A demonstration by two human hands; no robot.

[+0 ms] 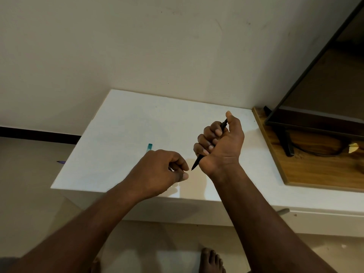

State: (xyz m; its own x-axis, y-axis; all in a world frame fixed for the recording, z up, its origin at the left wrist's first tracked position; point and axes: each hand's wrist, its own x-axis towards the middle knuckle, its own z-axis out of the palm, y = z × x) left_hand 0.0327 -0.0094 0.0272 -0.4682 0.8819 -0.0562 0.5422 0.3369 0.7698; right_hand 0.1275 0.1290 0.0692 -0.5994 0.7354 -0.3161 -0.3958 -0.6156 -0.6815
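Observation:
My right hand grips a black pen in a fist above the white cabinet top. The pen's tip points down and left, and its upper end sticks out by my thumb. My left hand hovers just left of the tip, its fingers curled, thumb and forefinger close together. I cannot make out anything between them. A teal pen lies on the cabinet top, partly hidden behind my left hand.
A television on a black stand rests on a wooden board at the right. A wall rises behind the cabinet. A small purple object lies on the floor at the left. My bare foot is below.

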